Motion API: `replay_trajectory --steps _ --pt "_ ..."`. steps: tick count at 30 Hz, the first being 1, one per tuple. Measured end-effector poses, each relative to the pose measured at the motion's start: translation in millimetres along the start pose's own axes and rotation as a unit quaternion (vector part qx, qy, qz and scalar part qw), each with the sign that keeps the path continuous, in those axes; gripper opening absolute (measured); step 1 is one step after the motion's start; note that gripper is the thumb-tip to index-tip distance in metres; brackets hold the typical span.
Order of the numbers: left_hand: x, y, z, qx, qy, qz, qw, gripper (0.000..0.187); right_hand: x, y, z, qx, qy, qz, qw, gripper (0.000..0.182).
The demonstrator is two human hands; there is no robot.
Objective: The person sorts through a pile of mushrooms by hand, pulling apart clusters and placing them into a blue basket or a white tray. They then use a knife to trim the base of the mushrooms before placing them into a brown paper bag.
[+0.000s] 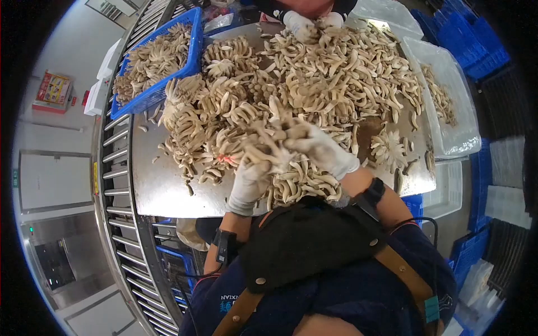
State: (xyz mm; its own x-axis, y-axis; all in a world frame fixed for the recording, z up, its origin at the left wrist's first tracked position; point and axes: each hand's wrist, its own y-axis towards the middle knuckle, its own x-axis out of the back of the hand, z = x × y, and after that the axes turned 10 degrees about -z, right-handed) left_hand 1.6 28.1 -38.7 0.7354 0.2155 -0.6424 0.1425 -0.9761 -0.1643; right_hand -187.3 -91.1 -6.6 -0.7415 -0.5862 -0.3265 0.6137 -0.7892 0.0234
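Note:
Both of my hands wear white gloves over the metal table (168, 196). My left hand (250, 182) has its fingers closed on a mushroom cluster (269, 148) with pale stems. Reaching in from the right, my right hand (322, 147) has its fingers bent round the other side of that cluster, partly smeared by motion. Behind and around both hands lies a large heap of mushrooms (336, 78), loose pieces at the right and whole clusters at the left. Another cluster (388, 150) rests on the metal to the right of my right hand.
A blue basket (193, 56) of mushrooms stands at the back left beside a roller conveyor (120, 193). Across the table, a co-worker's gloved hands (302, 27) handle mushrooms. On the right is a clear-lined bin (468, 131) holding mushroom pieces; blue crates (471, 47) stand beyond it.

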Motion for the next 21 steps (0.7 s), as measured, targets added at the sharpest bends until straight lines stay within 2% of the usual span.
replay_trajectory --steps 1,2,4,5,6,7,9,10,13,14,17,18,21 --pt "-4.8 -1.6 -2.2 0.028 0.061 -0.048 0.997 0.051 -9.0 0.9 14.2 -0.11 0.052 -0.005 0.993 0.057" --pt "-4.2 0.9 -2.6 -0.005 0.105 -0.065 0.992 0.048 -1.1 4.5 -3.4 -0.159 0.156 -0.07 0.972 0.069" --pt "-10.3 3.2 -9.9 -0.024 0.094 -0.087 0.991 0.045 9.1 4.2 -2.9 -0.127 0.244 -0.085 0.958 0.077" --pt "-17.2 3.1 -16.4 -0.011 0.036 -0.091 0.995 0.046 11.2 4.3 -2.6 -0.113 0.287 -0.091 0.947 0.081" --pt "-22.1 1.8 -19.9 0.002 -0.021 -0.096 0.995 0.047 5.7 5.0 -6.3 -0.126 0.227 -0.081 0.962 0.084" --pt "-22.2 0.1 -16.6 0.002 -0.012 -0.093 0.996 0.047 -0.5 6.0 -8.7 -0.137 0.166 -0.068 0.974 0.088" --pt "-21.2 1.2 -6.4 -0.001 0.004 -0.084 0.996 0.046 -5.0 4.7 -6.5 -0.138 0.173 -0.062 0.973 0.091" --pt "-14.5 5.8 -10.1 -0.01 0.03 -0.101 0.994 0.045 -3.2 6.2 -3.5 -0.086 0.175 -0.069 0.978 0.094" --pt "-7.3 -2.4 -11.9 0.082 -0.054 -0.09 0.991 0.048 -6.6 -1.2 2.5 -0.112 0.188 -0.061 0.974 0.088" --pt "-6.2 -1.7 -11.8 0.141 -0.006 -0.029 0.99 0.044 -6.4 -3.7 2.7 -0.12 0.19 -0.063 0.972 0.088" --pt "-25.4 5.8 -21.4 0.079 -0.034 -0.135 0.987 0.041 11.1 3.8 -6.9 -0.128 0.181 -0.07 0.973 0.096" --pt "-1.8 6.5 -13.6 0.101 -0.053 -0.157 0.981 0.041 22.2 6.9 -14.1 -0.113 0.18 -0.077 0.974 0.096" --pt "-1.5 7.8 -1.6 0.144 0.045 -0.012 0.988 0.04 -6.2 -1.8 15.5 -0.147 0.14 0.004 0.979 0.083"
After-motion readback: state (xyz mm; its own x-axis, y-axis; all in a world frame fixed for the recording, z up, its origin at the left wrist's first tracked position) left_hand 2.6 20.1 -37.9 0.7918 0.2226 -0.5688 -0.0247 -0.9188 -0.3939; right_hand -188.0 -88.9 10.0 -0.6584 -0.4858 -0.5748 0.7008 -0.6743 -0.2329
